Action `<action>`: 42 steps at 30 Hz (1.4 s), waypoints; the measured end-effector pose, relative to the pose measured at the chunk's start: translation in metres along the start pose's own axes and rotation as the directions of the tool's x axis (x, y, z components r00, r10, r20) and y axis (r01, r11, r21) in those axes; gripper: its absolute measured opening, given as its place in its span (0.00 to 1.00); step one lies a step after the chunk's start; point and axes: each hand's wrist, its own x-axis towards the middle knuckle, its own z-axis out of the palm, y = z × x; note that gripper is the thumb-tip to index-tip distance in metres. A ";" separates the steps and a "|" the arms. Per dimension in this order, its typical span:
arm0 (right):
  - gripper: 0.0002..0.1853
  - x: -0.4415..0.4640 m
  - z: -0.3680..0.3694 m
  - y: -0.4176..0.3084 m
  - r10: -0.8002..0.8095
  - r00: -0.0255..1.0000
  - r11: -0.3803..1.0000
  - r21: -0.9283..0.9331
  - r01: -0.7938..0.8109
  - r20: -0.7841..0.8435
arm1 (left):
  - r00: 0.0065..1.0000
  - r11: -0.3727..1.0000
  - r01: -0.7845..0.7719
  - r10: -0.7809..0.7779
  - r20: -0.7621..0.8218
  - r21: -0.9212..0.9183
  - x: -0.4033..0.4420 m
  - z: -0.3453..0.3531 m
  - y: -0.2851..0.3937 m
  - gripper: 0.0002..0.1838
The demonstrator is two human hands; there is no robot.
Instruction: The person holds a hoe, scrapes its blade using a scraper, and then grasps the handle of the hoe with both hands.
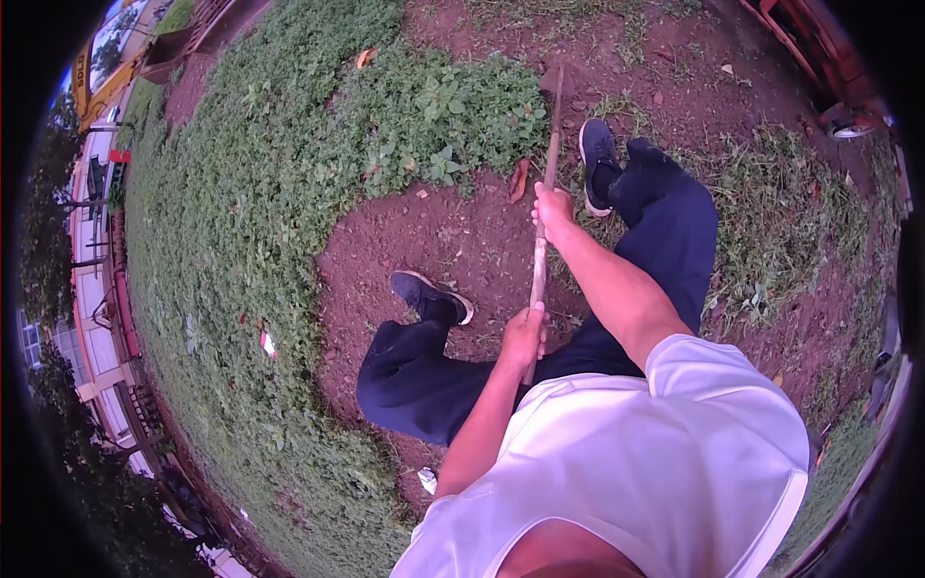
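A long wooden handle (540, 265) runs from near my waist up between my feet. Lower on it, my left hand (523, 337) is wrapped round the wood near its rear end. Further up, my right hand (552, 210) grips the same handle, its fingers closed. The tool's flat reddish-brown head (557, 81) rests on the ground at the edge of the green plants (462, 106). Its exact shape is hard to make out against the soil.
My shoes (598, 164) stand on either side of the handle, on bare soil (434, 226). Low weeds spread on the left. Uprooted greens (771, 222) lie at the right. A rusty metal frame (819, 58) stands at the upper right, a yellow machine (96, 91) at the far left.
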 end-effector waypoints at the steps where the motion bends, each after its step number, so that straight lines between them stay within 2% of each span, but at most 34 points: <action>1: 0.16 0.005 0.006 -0.014 0.011 1.000 1.000 0.005 -0.011 -0.010 | 1.000 1.000 -0.001 0.001 0.002 -0.012 0.012 0.000 0.008 0.25; 4: 0.19 0.036 0.024 -0.058 -0.027 0.999 0.999 -0.018 0.026 -0.023 | 0.998 0.994 -0.007 0.014 0.062 -0.107 0.062 -0.001 0.034 0.24; 7: 0.24 0.079 0.042 -0.092 -0.088 0.995 0.989 -0.125 0.081 -0.050 | 0.998 0.990 0.021 -0.013 0.060 -0.143 0.100 0.006 0.074 0.24; 9: 0.31 0.108 0.052 -0.105 -0.159 0.986 0.965 -0.216 0.146 -0.045 | 0.998 0.989 0.030 -0.023 0.053 -0.145 0.122 0.011 0.097 0.24; 10: 0.33 0.127 0.057 -0.107 -0.172 0.984 0.944 -0.296 0.149 -0.054 | 0.998 0.985 0.041 -0.033 0.050 -0.170 0.134 0.013 0.105 0.25; 11: 0.33 0.140 0.060 -0.104 -0.165 0.984 0.944 -0.298 0.139 -0.061 | 0.998 0.979 0.053 -0.045 0.047 -0.197 0.142 0.015 0.110 0.25; 13: 0.36 0.162 0.065 -0.098 -0.084 0.993 0.902 -0.431 0.041 -0.082 | 0.994 0.978 0.107 -0.100 0.048 -0.179 0.157 0.019 0.112 0.25; 14: 0.37 0.169 0.058 -0.093 -0.094 0.993 0.765 -0.643 0.026 -0.072 | 0.988 0.974 0.153 -0.148 0.040 -0.165 0.162 0.020 0.112 0.25; 15: 0.37 0.167 0.058 -0.088 -0.084 0.994 0.762 -0.648 0.016 -0.075 | 0.986 0.972 0.164 -0.160 0.040 -0.169 0.165 0.020 0.106 0.25; 17: 0.36 0.144 0.052 -0.080 -0.222 0.970 0.597 -0.800 0.055 -0.099 | 0.978 0.953 0.208 -0.200 0.059 -0.220 0.159 0.021 0.086 0.25; 20: 0.35 0.120 0.049 -0.083 -0.142 0.983 0.590 -0.808 -0.011 -0.117 | 0.970 0.943 0.243 -0.234 0.069 -0.225 0.139 0.015 0.093 0.24; 22: 0.34 0.076 0.050 -0.092 -0.067 0.996 0.626 -0.779 -0.009 -0.065 | 0.962 0.932 0.274 -0.265 0.069 -0.236 0.120 0.003 0.082 0.24; 26: 0.35 0.063 0.045 -0.036 -0.087 0.986 0.601 -0.797 -0.065 -0.145 | 0.952 0.929 0.306 -0.304 0.043 -0.209 0.084 -0.003 0.056 0.25; 29: 0.37 0.033 0.039 -0.024 -0.076 0.986 0.631 -0.773 -0.068 -0.148 | 0.942 0.919 0.335 -0.330 0.060 -0.206 0.045 -0.011 0.046 0.25; 30: 0.37 0.016 0.038 -0.020 -0.096 0.989 0.594 -0.804 -0.037 -0.116 | 0.935 0.909 0.355 -0.351 0.058 -0.218 0.034 -0.016 0.038 0.25; 33: 0.38 -0.023 0.033 0.035 -0.003 0.992 0.629 -0.772 -0.094 -0.123 | 0.922 0.896 0.383 -0.388 0.023 -0.223 -0.010 -0.032 0.028 0.24; 35: 0.38 -0.028 0.031 0.028 0.014 0.993 0.652 -0.752 -0.095 -0.113 | 0.911 0.885 0.411 -0.408 0.063 -0.217 -0.030 -0.040 0.026 0.24; 36: 0.38 -0.034 0.030 0.025 0.030 0.993 0.681 -0.725 -0.105 -0.115 | 0.907 0.882 0.419 -0.420 0.044 -0.217 -0.044 -0.032 0.047 0.24; 38: 0.38 -0.055 0.026 0.023 0.008 0.993 0.683 -0.724 -0.091 -0.118 | 0.913 0.894 0.407 -0.405 0.047 -0.191 -0.050 -0.043 0.019 0.23; 42: 0.37 -0.103 0.018 0.107 0.075 0.995 0.675 -0.731 -0.103 -0.071 | 0.862 0.857 0.503 -0.507 -0.008 -0.108 -0.128 -0.068 0.003 0.23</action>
